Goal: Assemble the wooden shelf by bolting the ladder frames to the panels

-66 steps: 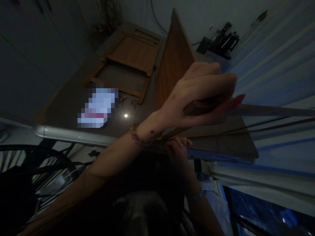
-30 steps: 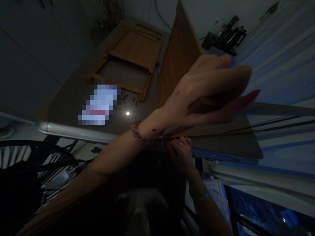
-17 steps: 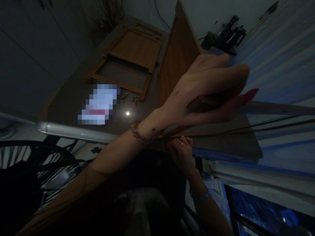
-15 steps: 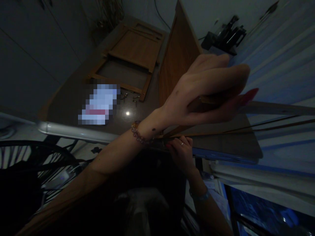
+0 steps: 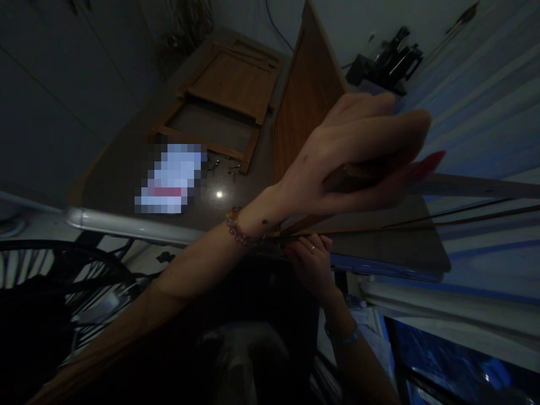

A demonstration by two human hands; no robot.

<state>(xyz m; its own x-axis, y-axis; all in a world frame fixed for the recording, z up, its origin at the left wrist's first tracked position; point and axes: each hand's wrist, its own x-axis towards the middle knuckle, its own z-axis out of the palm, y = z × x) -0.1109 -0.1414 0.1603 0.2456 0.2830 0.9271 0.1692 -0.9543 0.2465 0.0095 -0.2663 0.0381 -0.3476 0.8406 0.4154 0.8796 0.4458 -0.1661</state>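
Wooden panel (image 5: 310, 107) is stood on edge on the dark table (image 5: 126, 169), its long axis running away from the camera toward the far wall, and every other place below is given relative to it.

Well to its left, a pixelated white sheet (image 5: 171, 177) is seen lying flat on the table, and just right of that sheet a few small screws (image 5: 221, 165) are scattered. Between the screws and the panel, and farther back, a flat wooden frame (image 5: 223, 107) is laid down.

At the panel's near top corner, the left hand (image 5: 358, 154) is clamped over the upper edge, fingers curled across the top and the thumb pressed beneath (a beaded bracelet (image 5: 238, 230) is worn at the wrist). The panel's length therefore extends away from this grip, toward the back of the table.

Below the same near end, at the table's front edge, the right hand (image 5: 314, 261) is held against the panel's bottom corner; its fingers are bent, but whether anything is pinched in them cannot be told in the dim light. The left hand is the higher one, and it carries the firm hold.

Beyond the panel's far right, a dark tool (image 5: 388, 59) is set near the wall.
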